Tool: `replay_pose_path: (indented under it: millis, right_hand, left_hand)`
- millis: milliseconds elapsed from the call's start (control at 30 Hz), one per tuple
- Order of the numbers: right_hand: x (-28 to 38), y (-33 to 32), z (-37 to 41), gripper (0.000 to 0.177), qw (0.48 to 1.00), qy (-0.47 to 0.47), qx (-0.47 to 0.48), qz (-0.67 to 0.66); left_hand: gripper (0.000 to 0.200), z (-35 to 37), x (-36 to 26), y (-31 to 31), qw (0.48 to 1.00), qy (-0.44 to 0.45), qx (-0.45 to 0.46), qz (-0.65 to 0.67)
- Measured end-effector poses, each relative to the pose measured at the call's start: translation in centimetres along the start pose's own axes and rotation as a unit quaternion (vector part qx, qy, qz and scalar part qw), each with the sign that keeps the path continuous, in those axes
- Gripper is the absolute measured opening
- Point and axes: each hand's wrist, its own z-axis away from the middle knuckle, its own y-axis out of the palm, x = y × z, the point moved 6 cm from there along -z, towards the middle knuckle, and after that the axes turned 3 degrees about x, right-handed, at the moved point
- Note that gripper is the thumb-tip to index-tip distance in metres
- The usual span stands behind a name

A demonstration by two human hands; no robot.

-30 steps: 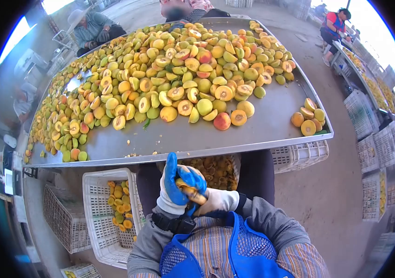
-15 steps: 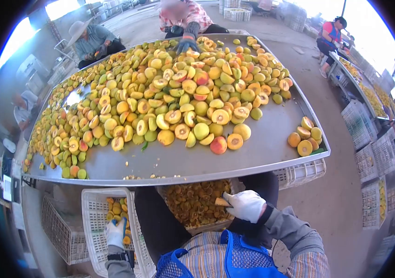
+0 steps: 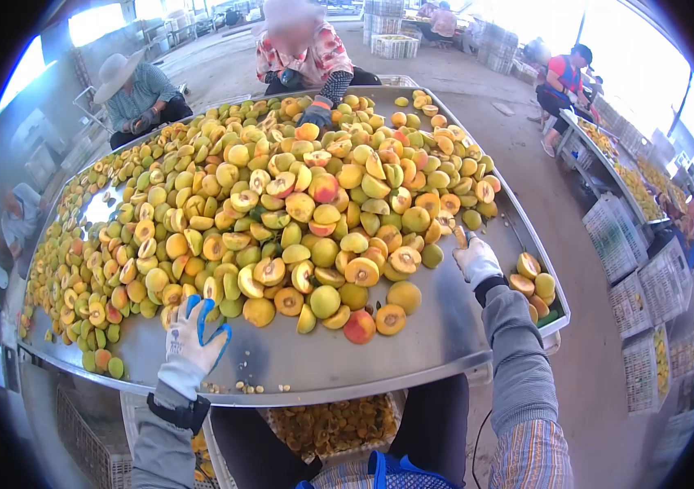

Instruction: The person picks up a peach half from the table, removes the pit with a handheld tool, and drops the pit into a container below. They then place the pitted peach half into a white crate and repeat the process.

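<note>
My left hand (image 3: 194,336), in a white glove with blue-coated fingers, is spread open over the near edge of the fruit pile. Halved yellow stone fruit (image 3: 288,299), some blushed red, covers much of the metal table (image 3: 347,359). At the pile's right side, my right hand (image 3: 477,261) is closed in a white glove. Between its fingers is a short, brown, wooden-looking tool (image 3: 461,238), mostly hidden by the glove. A few separate halves (image 3: 544,284) sit at the table's right corner, beyond this hand.
Below the table's front edge, a crate (image 3: 339,425) of brown fruit scraps stands between my legs. A white crate (image 3: 131,407) with fruit is at my left. Opposite, a co-worker's gloved hand (image 3: 314,114) touches the pile. White crates (image 3: 616,232) stand at the right.
My left hand has risen from the fruit crate to the pile on the table. My right hand has moved from above the scrap crate up to the pile's right side, keeping the tool.
</note>
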Motion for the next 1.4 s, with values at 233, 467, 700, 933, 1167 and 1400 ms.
replay_pose_path:
  millis: [233,467,700,933,1167,1400]
  right_hand:
    - [0.5,1.4,-6.0,0.044,0.996,0.008,-0.048,0.07]
    - [5.1,4.2,-0.9,0.039,0.986,-0.125,0.033,0.102]
    - [6.8,8.8,7.2,0.037,0.976,-0.172,0.109,0.083]
    - [13.1,12.2,15.2,0.039,0.942,-0.281,0.178,0.029]
    - [15.1,8.7,19.6,0.038,0.907,-0.406,0.096,0.048]
    - [9.1,0.1,25.6,0.059,0.924,-0.261,0.076,-0.269]
  left_hand:
    - [0.075,-5.4,4.8,3.6,0.985,-0.135,0.104,-0.004]
    - [0.082,-5.8,-0.1,6.5,0.996,-0.06,0.015,-0.057]
    - [0.073,-3.0,-17.5,6.1,0.963,0.25,0.096,-0.02]
    - [0.061,2.3,-22.5,10.1,0.903,0.257,0.297,-0.173]
    - [0.063,2.5,-16.0,8.3,0.926,0.078,0.346,-0.129]
    - [0.064,2.2,-13.1,6.8,0.951,-0.058,0.291,0.091]
